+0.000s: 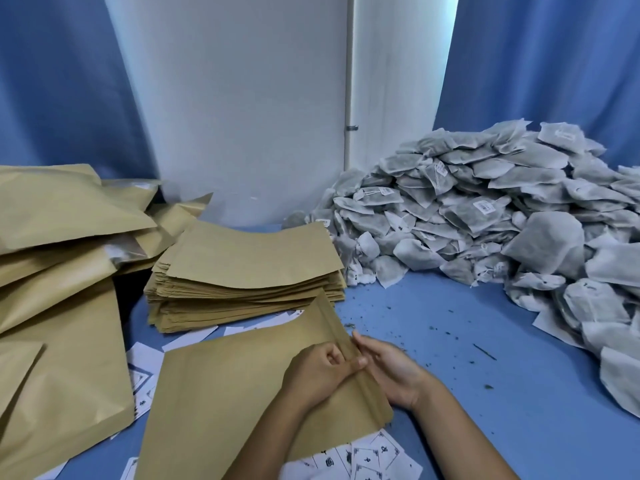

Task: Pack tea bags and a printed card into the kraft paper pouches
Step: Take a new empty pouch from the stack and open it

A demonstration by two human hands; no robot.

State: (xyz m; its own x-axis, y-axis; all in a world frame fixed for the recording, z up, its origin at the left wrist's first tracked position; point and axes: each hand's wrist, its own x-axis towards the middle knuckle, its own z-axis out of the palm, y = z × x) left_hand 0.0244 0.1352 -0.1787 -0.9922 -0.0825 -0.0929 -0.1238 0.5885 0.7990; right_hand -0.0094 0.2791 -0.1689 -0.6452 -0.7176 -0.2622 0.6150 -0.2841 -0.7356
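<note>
Near the front edge of a blue table (450,341), a person is working open the mouth of a kraft paper pouch (225,393) lying flat before them, the left hand (318,372) pinching the top strip between curled fingers and thumb while the right hand (388,365) is cupping the same edge from the right, its fingertips touching the paper; whether those fingers are actually gripping cannot be told. Nothing is showing inside this pouch, so filling appears not yet begun. Printed cards (374,459) are lying scattered beneath and around it. Just beyond, a neat stack of flat, empty pouches (249,271) is waiting, suggesting much work is left. At far right, a large heap of tea bags (485,209) is spilling across the table, with loose tea crumbs (440,327) dotting the surface between. On the left, bulging pouches (62,271) are piling up, apparently already filled. Blue curtains (52,81) and a white wall (242,98) are closing off the background
</note>
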